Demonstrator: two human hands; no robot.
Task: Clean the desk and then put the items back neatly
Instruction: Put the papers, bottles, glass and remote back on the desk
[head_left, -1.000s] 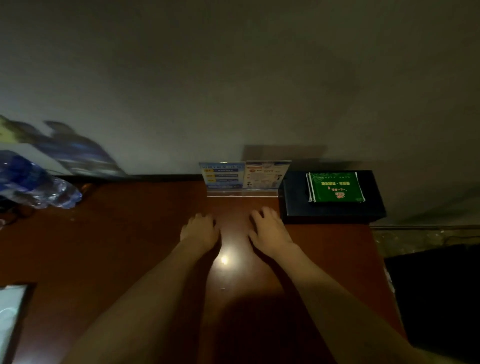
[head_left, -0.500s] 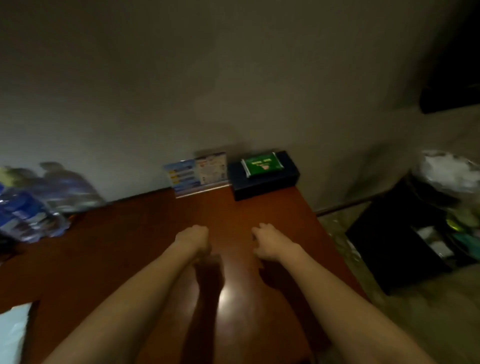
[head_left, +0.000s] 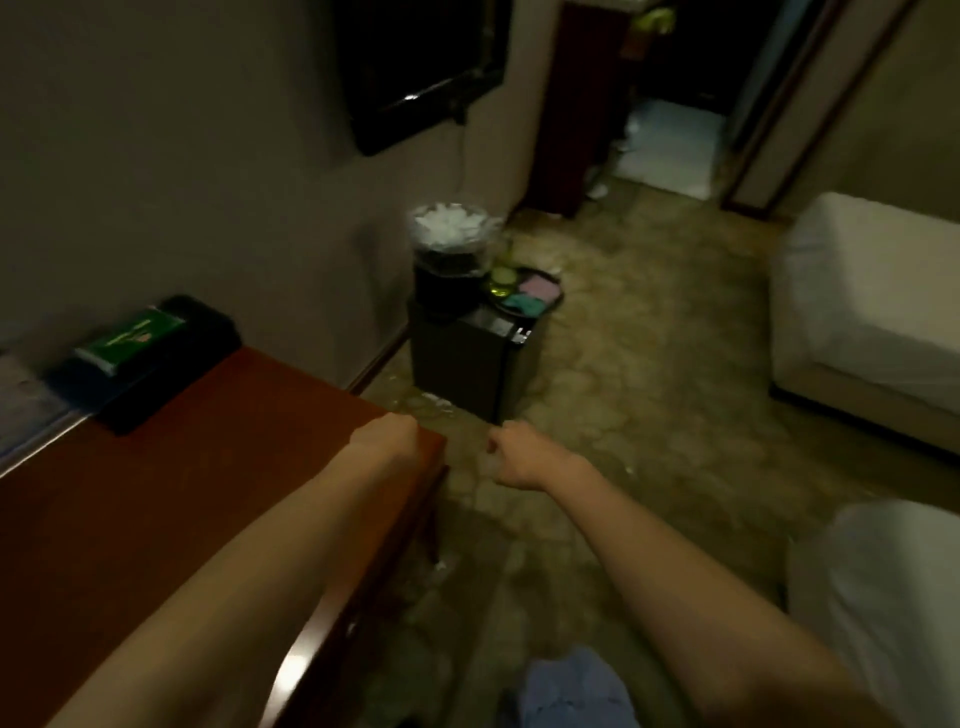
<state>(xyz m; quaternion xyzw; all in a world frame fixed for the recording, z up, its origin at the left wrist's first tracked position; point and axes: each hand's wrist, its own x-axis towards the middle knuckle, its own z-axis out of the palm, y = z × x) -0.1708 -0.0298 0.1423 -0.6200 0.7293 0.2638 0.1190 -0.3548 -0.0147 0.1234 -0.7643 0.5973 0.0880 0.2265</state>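
The red-brown desk (head_left: 156, 493) fills the lower left. At its far end by the wall sits a black box (head_left: 156, 358) with a green packet (head_left: 130, 340) on top. My left hand (head_left: 387, 439) hovers over the desk's right corner with its fingers curled under, holding nothing visible. My right hand (head_left: 519, 457) hangs past the desk edge above the floor, fingers also curled, nothing seen in it.
A small black cabinet (head_left: 467, 358) stands beyond the desk, bearing a bin (head_left: 452, 249) full of white paper and a tray (head_left: 527, 293) of coloured items. White beds (head_left: 867, 312) lie on the right. A wall screen (head_left: 415, 67) hangs above; patterned floor (head_left: 649, 415) between.
The view has swung right, off the desk toward the room. Both hands drew away from the leaflet stand and box to the desk's right corner, and their fingers curled in.
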